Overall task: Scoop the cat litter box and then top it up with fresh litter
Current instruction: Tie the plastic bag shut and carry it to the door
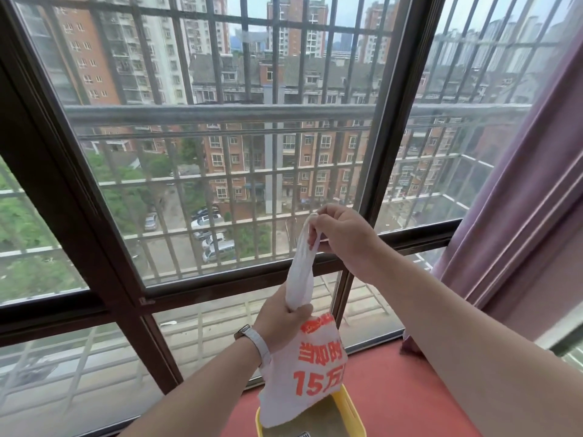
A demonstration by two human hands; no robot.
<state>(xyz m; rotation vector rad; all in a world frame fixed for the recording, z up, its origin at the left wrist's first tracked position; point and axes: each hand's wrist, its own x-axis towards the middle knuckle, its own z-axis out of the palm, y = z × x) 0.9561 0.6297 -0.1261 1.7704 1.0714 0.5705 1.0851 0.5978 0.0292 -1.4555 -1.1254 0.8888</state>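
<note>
**Bag neck stretched between two hands above the litter box**

Bag [307, 367], white plastic with orange print, hangs in front of the window at about 6 o'clock in the head view. Your left hand [282, 323] is clenched round the gathered neck just above the printed body. Your right hand [342, 238] pinches the twisted top end [310, 219] between thumb and fingertips, up at roughly 1 o'clock from the left hand. The neck runs taut between the two grips, so its long axis lies near vertical, leaning slightly toward 1 o'clock.

Directly below the bag, at 6 o'clock from the left hand, the yellow rim of the litter box [350, 411] shows on the red sill [410, 389]; the bag's lower corner overlaps the box opening from this view. Whether the bag touches the litter cannot be told. A small dark grid-like object sits at the frame's bottom edge inside the box; it is too cropped to name.

The step in hand appears to be closing or knotting the neck. That move turns on the free length between the two grips: the right hand holds the loose end and is the one placed to wind it, while the left hand, nearer the load, anchors the weight.
</note>
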